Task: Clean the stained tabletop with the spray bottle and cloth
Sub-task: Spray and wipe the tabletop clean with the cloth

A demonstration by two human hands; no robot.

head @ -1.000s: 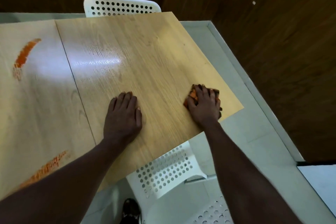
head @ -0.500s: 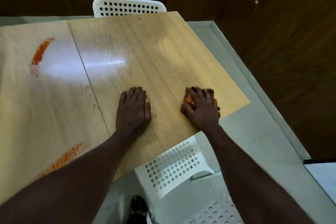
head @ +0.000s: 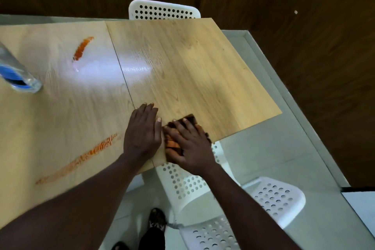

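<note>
My right hand (head: 189,144) lies on a bunched orange and dark cloth (head: 172,144) and presses it onto the light wooden tabletop (head: 192,71) near the front edge. The cloth shows past my fingertips and beside my thumb. Just left of it, my left hand (head: 142,134) rests flat on the table, its thumb almost touching the cloth. A clear spray bottle (head: 19,76) with a blue label stands at the far left, partly cut off by the frame. One orange stain (head: 83,47) marks the far left panel, and a longer orange streak (head: 81,158) runs near the front.
A white perforated chair (head: 164,11) stands behind the table's far edge. Another white chair (head: 272,199) sits below the front edge by my feet (head: 156,219). The table's right corner juts over a pale floor (head: 284,158) beside a dark wooden wall (head: 314,57).
My right hand has slid the cloth left along the front edge, up to my left hand. The view has swung left, bringing the spray bottle into sight.
</note>
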